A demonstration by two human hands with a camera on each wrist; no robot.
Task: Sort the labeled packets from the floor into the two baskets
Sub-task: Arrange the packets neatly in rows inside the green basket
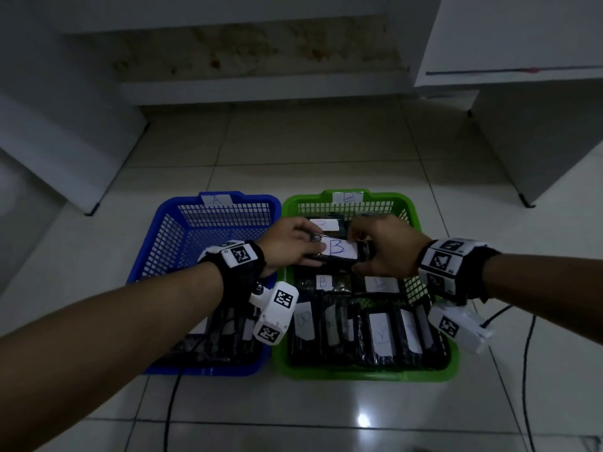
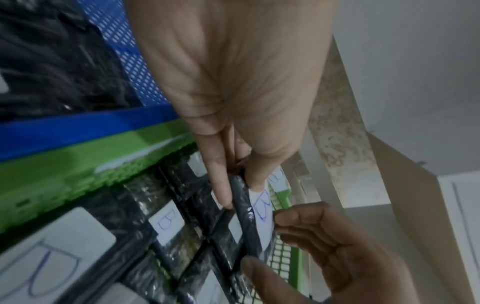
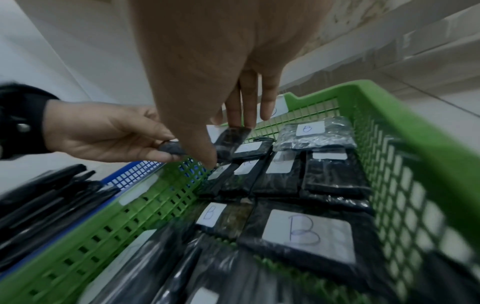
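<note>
1. Both forearms reach in; left hand [image 1: 291,244] and right hand [image 1: 385,247] pinch opposite ends of a B-labelled packet [image 1: 339,252] above the green basket [image 1: 424,370].
2. Blue basket [image 1: 156,249] contents are partly hidden behind the left wrist.

Tiled floor [image 1: 293,141] carries blue basket [image 1: 163,243] beside green basket [image 1: 430,370].

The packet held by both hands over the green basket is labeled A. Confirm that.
Not quite: the packet carries a label reading B, not A, as the head view shows plainly. The rest holds: the left hand and the right hand hold it between them over the green basket, whose own tag also reads B.
</note>
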